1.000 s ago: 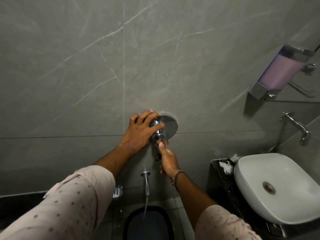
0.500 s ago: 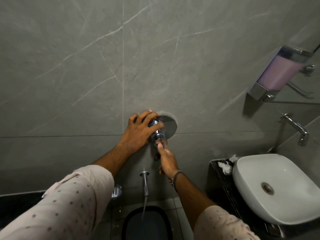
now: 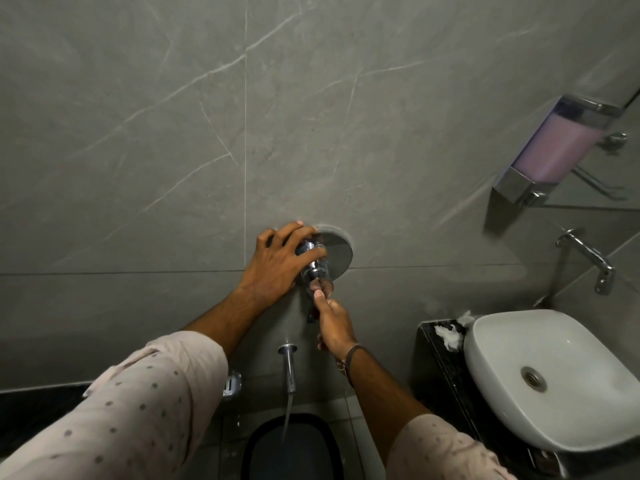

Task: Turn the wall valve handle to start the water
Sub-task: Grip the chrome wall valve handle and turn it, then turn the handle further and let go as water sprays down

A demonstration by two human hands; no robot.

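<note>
A chrome wall valve handle sticks out from a round chrome plate on the grey tiled wall. My left hand wraps over the handle's top from the left. My right hand reaches up from below, its fingers pinched on the handle's lower lever end. Below them a chrome spout juts from the wall, and a thin stream of water runs from it into a dark bucket on the floor.
A white basin sits on a black counter at the right, with a chrome tap above it. A soap dispenser with pink liquid hangs on the wall at upper right. A small chrome fitting sits low on the wall.
Both hands have stayed on the handle with hardly any shift. Water runs from the spout in all frames.
</note>
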